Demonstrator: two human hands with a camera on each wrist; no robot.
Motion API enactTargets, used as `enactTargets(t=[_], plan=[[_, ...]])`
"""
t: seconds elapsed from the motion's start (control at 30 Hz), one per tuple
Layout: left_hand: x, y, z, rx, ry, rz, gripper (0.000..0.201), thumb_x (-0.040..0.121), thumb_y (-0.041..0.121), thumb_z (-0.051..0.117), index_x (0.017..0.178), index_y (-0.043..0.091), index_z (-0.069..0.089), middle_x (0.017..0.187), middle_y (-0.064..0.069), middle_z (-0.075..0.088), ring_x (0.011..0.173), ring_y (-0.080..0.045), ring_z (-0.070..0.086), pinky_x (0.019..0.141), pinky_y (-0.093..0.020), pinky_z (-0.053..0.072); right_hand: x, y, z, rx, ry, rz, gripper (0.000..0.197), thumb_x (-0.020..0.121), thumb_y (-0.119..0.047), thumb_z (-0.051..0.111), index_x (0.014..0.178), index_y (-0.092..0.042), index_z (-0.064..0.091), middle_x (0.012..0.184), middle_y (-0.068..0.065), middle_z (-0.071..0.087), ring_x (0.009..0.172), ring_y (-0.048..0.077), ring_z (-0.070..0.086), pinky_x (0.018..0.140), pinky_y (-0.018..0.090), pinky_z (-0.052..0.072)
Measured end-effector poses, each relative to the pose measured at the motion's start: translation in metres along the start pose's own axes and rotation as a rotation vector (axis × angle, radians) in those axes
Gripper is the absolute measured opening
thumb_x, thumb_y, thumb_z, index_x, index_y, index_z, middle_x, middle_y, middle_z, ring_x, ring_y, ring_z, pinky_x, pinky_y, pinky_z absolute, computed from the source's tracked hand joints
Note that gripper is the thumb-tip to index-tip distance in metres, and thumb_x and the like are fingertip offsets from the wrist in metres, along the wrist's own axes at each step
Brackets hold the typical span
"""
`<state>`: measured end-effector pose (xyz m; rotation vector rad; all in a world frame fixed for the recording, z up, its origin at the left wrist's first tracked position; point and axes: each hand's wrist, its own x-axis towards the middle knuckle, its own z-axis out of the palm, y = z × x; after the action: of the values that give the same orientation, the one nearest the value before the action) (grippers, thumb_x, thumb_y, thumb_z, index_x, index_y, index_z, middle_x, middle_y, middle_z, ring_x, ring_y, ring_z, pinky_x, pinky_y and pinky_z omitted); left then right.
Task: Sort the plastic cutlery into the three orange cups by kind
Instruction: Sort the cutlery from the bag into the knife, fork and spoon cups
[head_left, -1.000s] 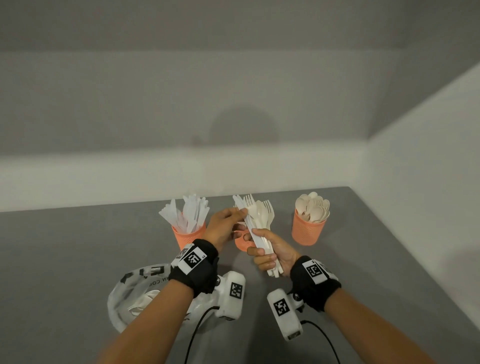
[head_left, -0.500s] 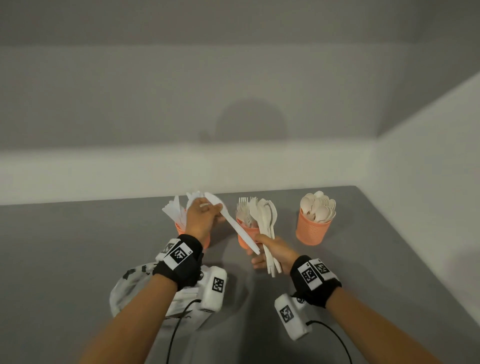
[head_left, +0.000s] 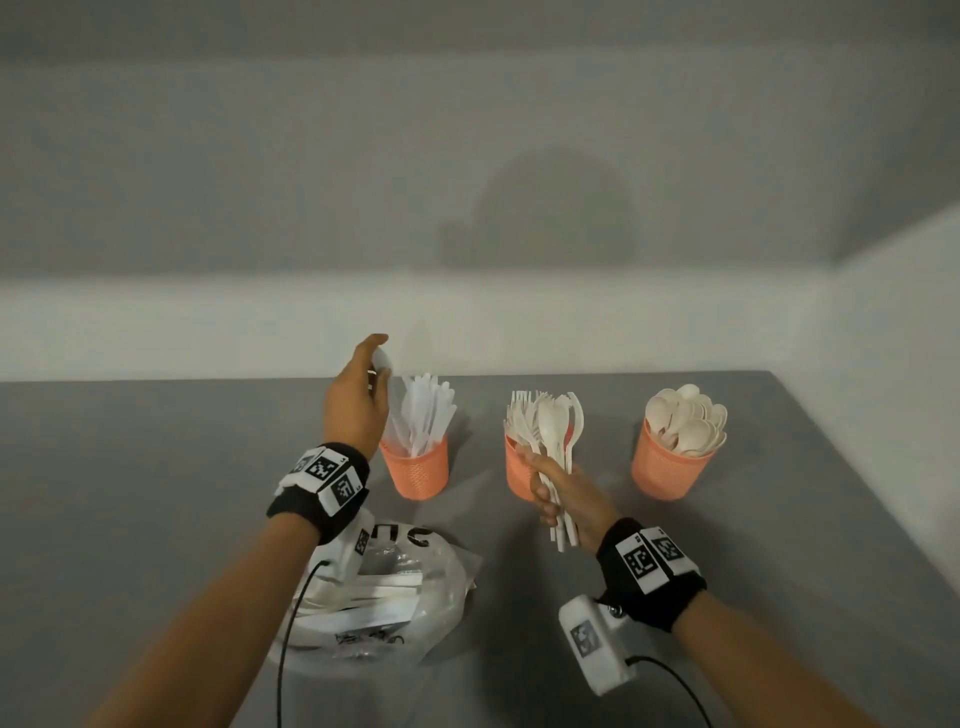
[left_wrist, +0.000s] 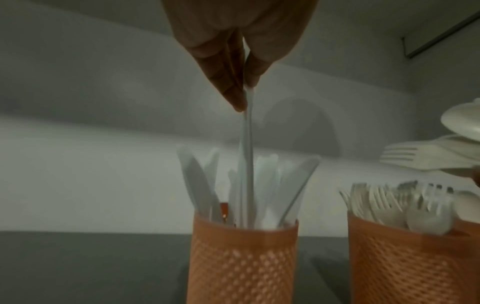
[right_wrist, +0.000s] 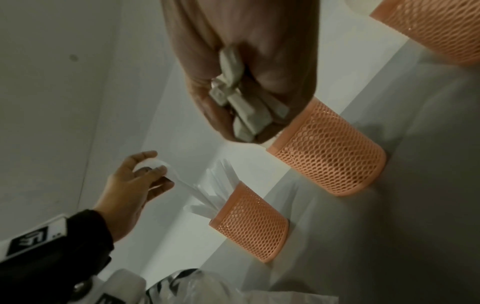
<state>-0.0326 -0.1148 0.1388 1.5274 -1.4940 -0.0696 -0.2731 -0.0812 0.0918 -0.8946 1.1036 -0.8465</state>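
Observation:
Three orange mesh cups stand in a row: the left cup (head_left: 415, 470) (left_wrist: 244, 261) holds white knives, the middle cup (head_left: 517, 475) (left_wrist: 413, 263) forks, the right cup (head_left: 667, 470) spoons. My left hand (head_left: 358, 402) (left_wrist: 244, 61) pinches the top of a white knife (left_wrist: 247, 164) whose lower end stands inside the left cup. My right hand (head_left: 558, 491) (right_wrist: 241, 82) grips a bundle of mixed white cutlery (head_left: 553, 441) (right_wrist: 242, 109) by the handles, in front of the middle cup.
A clear plastic bag (head_left: 384, 608) with more white cutlery lies on the grey table (head_left: 156, 493) near my left forearm. A white wall runs along the back and right edges of the table.
My left hand took one knife from the bundle, carried it left and stood it upright in the left cup. The right hand with the bundle stayed by the middle cup.

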Motion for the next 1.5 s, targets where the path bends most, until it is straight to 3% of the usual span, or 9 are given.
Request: enactTargets(t=[0.2, 0.33, 0.57, 0.83, 0.97, 1.13, 1.3, 1.4, 1.5], plan=[[-0.019, -0.024, 0.023, 0.159, -0.187, -0.066, 0.027, 0.088, -0.005, 0.045, 0.107, -0.001, 0.064, 0.085, -0.020, 0.065, 0.086, -0.030, 0.057, 0.073, -0.033, 0.044, -0.002, -0.002, 0.004, 0.053, -0.038, 0.019, 0.013, 0.094, -0.023, 0.046, 0.102, -0.021, 0.057, 0.050, -0.003, 0.042, 0.033, 0.004, 0.031, 0.036, 0.017, 0.027], [-0.027, -0.021, 0.024, 0.281, -0.160, 0.023, 0.035, 0.086, 0.006, 0.044, 0.114, -0.004, 0.061, 0.117, -0.026, 0.060, 0.104, -0.044, 0.051, 0.085, -0.047, 0.048, -0.004, 0.000, 0.005, 0.042, -0.047, 0.027, 0.015, 0.095, -0.021, 0.043, 0.103, -0.023, 0.057, 0.062, 0.001, 0.048, 0.033, 0.004, 0.032, 0.036, 0.016, 0.029], [-0.040, 0.057, 0.030, -0.201, -0.125, -0.181, 0.031, 0.095, 0.022, 0.047, 0.120, 0.007, 0.058, 0.108, -0.009, 0.064, 0.089, -0.012, 0.055, 0.070, -0.008, 0.038, -0.010, -0.006, 0.007, 0.072, -0.123, -0.019, 0.012, 0.097, -0.020, 0.043, 0.099, -0.024, 0.055, 0.065, 0.001, 0.050, 0.035, 0.004, 0.036, 0.039, 0.018, 0.034], [-0.063, 0.080, 0.069, -0.515, -0.483, -0.557, 0.033, 0.094, 0.027, 0.044, 0.099, -0.002, 0.060, 0.091, -0.023, 0.068, 0.088, -0.037, 0.066, 0.084, -0.048, 0.054, -0.022, -0.008, 0.008, -0.073, -0.139, -0.059, 0.015, 0.096, -0.022, 0.048, 0.104, -0.010, 0.050, 0.060, 0.001, 0.057, 0.037, 0.007, 0.045, 0.041, 0.020, 0.039], [-0.063, 0.086, 0.069, -0.588, -0.405, -0.576, 0.032, 0.098, 0.014, 0.032, 0.102, -0.003, 0.059, 0.088, -0.021, 0.067, 0.081, -0.031, 0.066, 0.082, -0.043, 0.055, -0.029, -0.004, 0.002, -0.121, -0.145, -0.074, 0.015, 0.096, -0.026, 0.048, 0.106, -0.015, 0.051, 0.064, 0.001, 0.065, 0.048, 0.012, 0.060, 0.048, 0.025, 0.049], [-0.050, 0.089, 0.057, -0.802, -0.097, -0.613, 0.023, 0.101, 0.017, 0.028, 0.102, 0.007, 0.049, 0.057, -0.004, 0.040, 0.041, -0.008, 0.047, 0.051, -0.026, 0.043, -0.024, 0.008, -0.010, -0.243, 0.165, -0.151, 0.010, 0.097, -0.022, 0.045, 0.091, -0.017, 0.051, 0.068, 0.006, 0.056, 0.051, 0.015, 0.055, 0.052, 0.032, 0.050], [-0.069, 0.107, 0.056, -0.717, -0.395, -0.500, 0.014, 0.092, 0.024, 0.054, 0.086, 0.012, 0.059, 0.042, 0.013, 0.047, 0.037, 0.002, 0.042, 0.043, -0.012, 0.033, -0.023, 0.009, -0.015, -0.666, 0.419, -0.326, 0.016, 0.093, -0.018, 0.047, 0.104, -0.009, 0.054, 0.080, 0.002, 0.060, 0.074, 0.021, 0.057, 0.063, 0.027, 0.041], [-0.089, 0.123, 0.065, -0.753, -0.360, -0.523, 0.023, 0.084, 0.017, 0.065, 0.103, 0.005, 0.062, 0.072, 0.010, 0.067, 0.058, 0.001, 0.059, 0.054, -0.010, 0.046, -0.024, 0.009, -0.012, -0.751, 0.454, -0.375, 0.022, 0.091, -0.025, 0.052, 0.106, -0.009, 0.052, 0.085, 0.005, 0.061, 0.084, 0.028, 0.062, 0.070, 0.034, 0.046], [-0.100, 0.129, 0.075, -0.728, -0.203, -0.579, 0.029, 0.082, 0.011, 0.067, 0.110, 0.005, 0.061, 0.101, -0.007, 0.069, 0.091, -0.018, 0.067, 0.082, -0.030, 0.054, -0.023, 0.011, -0.012, -0.810, 0.464, -0.396, 0.021, 0.090, -0.026, 0.052, 0.102, -0.010, 0.048, 0.083, 0.007, 0.062, 0.080, 0.030, 0.062, 0.069, 0.038, 0.050]])
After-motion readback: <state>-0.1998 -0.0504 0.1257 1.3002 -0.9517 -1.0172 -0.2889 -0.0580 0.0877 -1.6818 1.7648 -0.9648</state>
